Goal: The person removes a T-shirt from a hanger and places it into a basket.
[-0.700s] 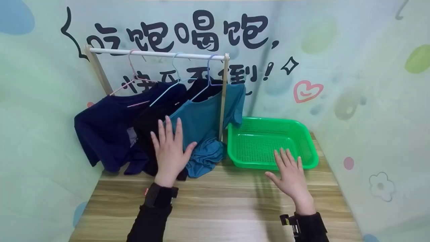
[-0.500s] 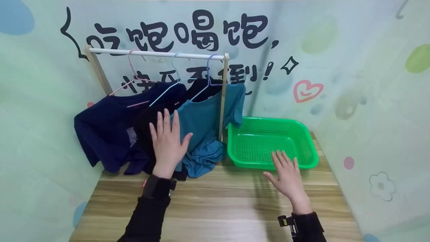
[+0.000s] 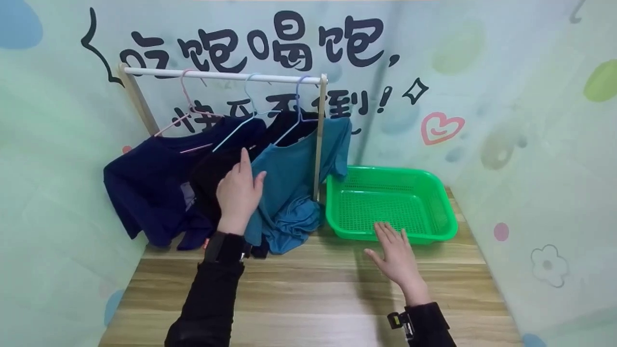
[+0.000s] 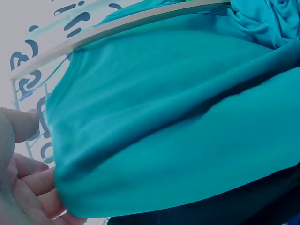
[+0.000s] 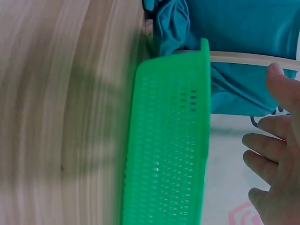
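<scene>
A teal shirt hangs from a purple hanger at the right end of the rack. My left hand is at the shirt's left side, between it and a black garment. In the left wrist view, the fingers meet the edge of the teal cloth and the thumb stands apart from it; fingertips are partly hidden. My right hand holds nothing, its fingers extended over the front rim of a green plastic basket.
A navy garment hangs from a pink hanger on the left. The black garment is on a light blue hanger. The rack has a white rod and wooden posts. Wood-grain tabletop lies in front.
My left hand has moved forward to the teal shirt's edge, and its spread fingers have partly bent. My right hand has shifted left and slightly back toward me.
</scene>
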A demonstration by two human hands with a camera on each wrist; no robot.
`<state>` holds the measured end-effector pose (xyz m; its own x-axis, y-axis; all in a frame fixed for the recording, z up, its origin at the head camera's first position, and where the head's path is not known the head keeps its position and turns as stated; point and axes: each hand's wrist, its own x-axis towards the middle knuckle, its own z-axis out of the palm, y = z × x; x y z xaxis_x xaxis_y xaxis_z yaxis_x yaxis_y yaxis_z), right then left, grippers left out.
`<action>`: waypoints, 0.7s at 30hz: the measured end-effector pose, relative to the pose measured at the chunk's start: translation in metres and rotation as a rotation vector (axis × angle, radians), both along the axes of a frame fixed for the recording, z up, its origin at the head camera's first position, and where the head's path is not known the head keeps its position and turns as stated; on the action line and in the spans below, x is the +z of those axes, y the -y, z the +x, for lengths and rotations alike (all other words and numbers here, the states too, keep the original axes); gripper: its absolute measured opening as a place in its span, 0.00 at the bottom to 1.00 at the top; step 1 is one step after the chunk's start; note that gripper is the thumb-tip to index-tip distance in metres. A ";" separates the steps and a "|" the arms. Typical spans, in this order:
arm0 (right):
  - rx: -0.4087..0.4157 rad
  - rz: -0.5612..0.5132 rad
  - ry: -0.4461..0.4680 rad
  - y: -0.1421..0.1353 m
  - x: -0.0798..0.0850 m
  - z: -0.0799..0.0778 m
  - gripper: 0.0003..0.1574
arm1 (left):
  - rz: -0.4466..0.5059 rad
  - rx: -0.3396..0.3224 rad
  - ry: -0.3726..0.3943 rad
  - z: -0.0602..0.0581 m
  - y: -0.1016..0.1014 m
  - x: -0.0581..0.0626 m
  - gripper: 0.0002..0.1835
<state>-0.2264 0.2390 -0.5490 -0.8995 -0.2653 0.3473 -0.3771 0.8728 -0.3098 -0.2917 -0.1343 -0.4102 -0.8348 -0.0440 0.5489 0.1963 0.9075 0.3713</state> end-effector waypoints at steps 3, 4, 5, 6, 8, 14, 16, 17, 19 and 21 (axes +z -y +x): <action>0.022 0.004 0.012 0.007 -0.003 0.000 0.47 | 0.015 -0.006 0.042 -0.004 0.001 -0.001 0.26; 0.031 0.008 0.016 0.010 -0.004 -0.001 0.47 | 0.023 -0.013 0.047 -0.005 0.001 -0.002 0.22; 0.041 0.011 0.021 0.013 -0.005 -0.001 0.47 | 0.032 -0.020 0.044 -0.006 0.001 -0.003 0.18; 0.049 0.013 0.026 0.016 -0.005 -0.001 0.47 | 0.038 -0.028 0.031 -0.006 0.001 -0.005 0.16; 0.066 0.019 0.037 0.023 -0.005 -0.001 0.47 | 0.053 -0.039 -0.003 -0.007 0.002 -0.008 0.14; 0.112 0.027 0.021 0.040 0.001 -0.004 0.47 | 0.084 -0.018 -0.165 -0.012 0.008 -0.017 0.12; 0.122 0.026 0.019 0.044 0.002 -0.004 0.47 | 0.092 -0.007 -0.217 -0.013 0.012 -0.019 0.11; 0.125 0.025 0.021 0.046 0.003 -0.004 0.47 | 0.091 -0.002 -0.244 -0.013 0.014 -0.019 0.10; 0.132 0.020 0.020 0.049 0.004 -0.005 0.47 | 0.088 0.005 -0.291 -0.012 0.018 -0.016 0.09; 0.138 0.016 0.022 0.051 0.005 -0.005 0.47 | 0.088 0.009 -0.327 -0.010 0.023 -0.012 0.08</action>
<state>-0.2313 0.1881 -0.5440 -0.8614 -0.3925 0.3225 -0.4873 0.8178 -0.3062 -0.3018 -0.1570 -0.4223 -0.6145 -0.1097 0.7812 0.3104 0.8768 0.3673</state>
